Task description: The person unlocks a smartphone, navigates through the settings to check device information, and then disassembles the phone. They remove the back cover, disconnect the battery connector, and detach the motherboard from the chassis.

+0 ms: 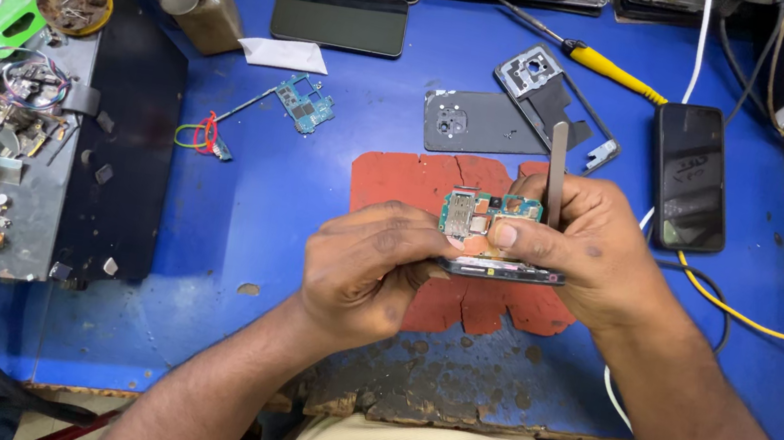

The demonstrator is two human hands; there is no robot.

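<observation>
Both hands are working one small thing here. The right hand (579, 237) has its thumb and fingers pinched on a green circuit board (482, 214) and also keeps a flat metal pry tool (557, 166) tucked in the same grip, sticking straight up toward 12 o'clock. The left hand (367, 272) is curled tight around the lower edge of an opened phone body (504, 270), steadying it from 8 o'clock. So both grips are clenched, nothing loose.

The board sits right on top of the phone body, over the middle of a worn red work mat (408, 177) on the blue tabletop (310, 229).

My read: this is the stage where the board is being lifted out of, or seated into, the phone shell, can't tell which from one shot. Either way the next move looks like it needs a gentle, level pull or push, watching for any flex cable that's hidden under the fingers.

Going outward: at 12 o'clock from the hands lie a grey back cover (471, 121) and a bare phone frame (557, 101), with a yellow-handled screwdriver (606, 67) just past them. At 2 o'clock a dark phone (688, 175) lies face up with a yellow cable (752, 323) running past it. At 10 o'clock there's another small board (304, 104) with a cable, and far off at 9 o'clock a metal tray (41, 204) full of bits.
</observation>
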